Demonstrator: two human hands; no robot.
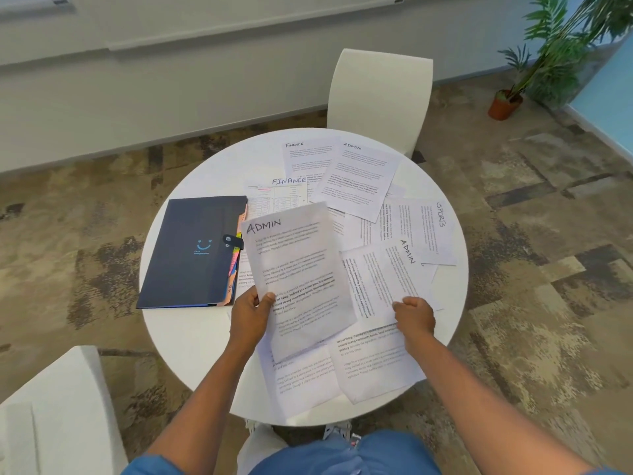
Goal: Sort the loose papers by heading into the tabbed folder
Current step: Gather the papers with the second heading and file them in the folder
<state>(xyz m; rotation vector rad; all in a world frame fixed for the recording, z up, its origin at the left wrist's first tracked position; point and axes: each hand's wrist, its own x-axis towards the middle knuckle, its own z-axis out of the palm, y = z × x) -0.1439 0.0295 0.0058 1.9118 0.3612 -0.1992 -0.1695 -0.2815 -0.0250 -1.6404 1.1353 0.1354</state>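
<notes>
Left hand (249, 315) first: thumb curled over the front of an ADMIN sheet (297, 275), fingers tucked behind its lower left edge, and the page lifts off the pile, slightly bowed, thin enough that the shadow shows through. Right hand (413, 316) pinches the near corner of a second ADMIN sheet (378, 279), fingers bunched tight on the paper; that page lies turned sideways, its heading running down the right side.

Out from the hands, loose papers everywhere. A SPORTS sheet (419, 229) sits sideways toward the right rim, a third ADMIN page (358, 180) angles across the far side, overlapping a FINANCE sheet (303, 157), and a FINANCE table sheet (279, 197) pokes out beside the folder. More printed pages (373, 368) spill over the near edge; their headings are hidden.

The tabbed folder (193, 252) lies closed on the left of the table, dark matte cover, a small blue smile logo, a snap strap at the right edge, colored tabs fanning out beneath it — the tab lettering is too small to read with confidence.

All of it rests on a round white table (191, 341), smooth and glossy. Molded white chair (378, 97) at the far side, another white chair (58, 416) near left. Patchy brown-and-gray carpet (531, 234), pale wall (171, 80), potted palm (548, 53) in a terracotta pot at the top right.
</notes>
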